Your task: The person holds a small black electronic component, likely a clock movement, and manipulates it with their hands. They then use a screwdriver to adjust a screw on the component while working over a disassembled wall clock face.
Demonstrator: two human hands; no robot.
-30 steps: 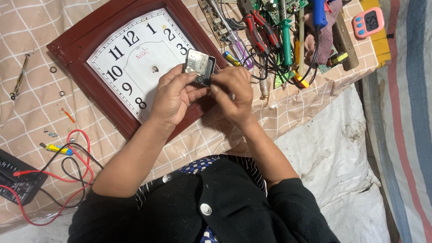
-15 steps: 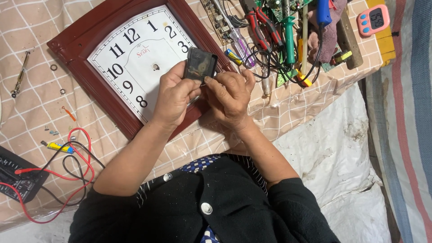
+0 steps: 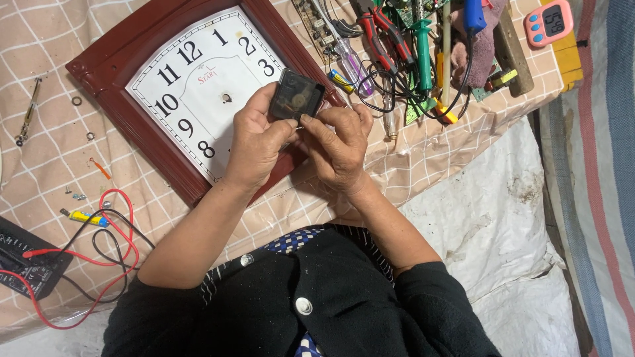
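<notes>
On a tabletop (image 3: pixel 53 39) spread with a beige checked cloth, a person in a dark buttoned top works over a clock. Nearest, at the left edge, red and black test leads (image 3: pixel 99 251) curl beside a black meter (image 3: pixel 23 268), with a small yellow-and-blue battery (image 3: pixel 84 216) just above them. Both hands meet over the lower right corner of a square white clock face in a dark red wooden frame (image 3: pixel 192 86). The left hand (image 3: pixel 258 142) is closed around the lower side of a small black square clock movement (image 3: pixel 296 96), thumb and fingers gripping it from below. The right hand (image 3: pixel 340 142) pinches the same movement at its lower right edge with its fingertips. The movement is held clear of the dial, just right of the bare centre hole (image 3: pixel 227 98). Beyond the hands lies a heap of tools: a clear-handled screwdriver (image 3: pixel 350 59), red-handled pliers (image 3: pixel 380 33), a green-handled screwdriver (image 3: pixel 423 49). At the far right corner sits a pink digital timer (image 3: pixel 550 21).
</notes>
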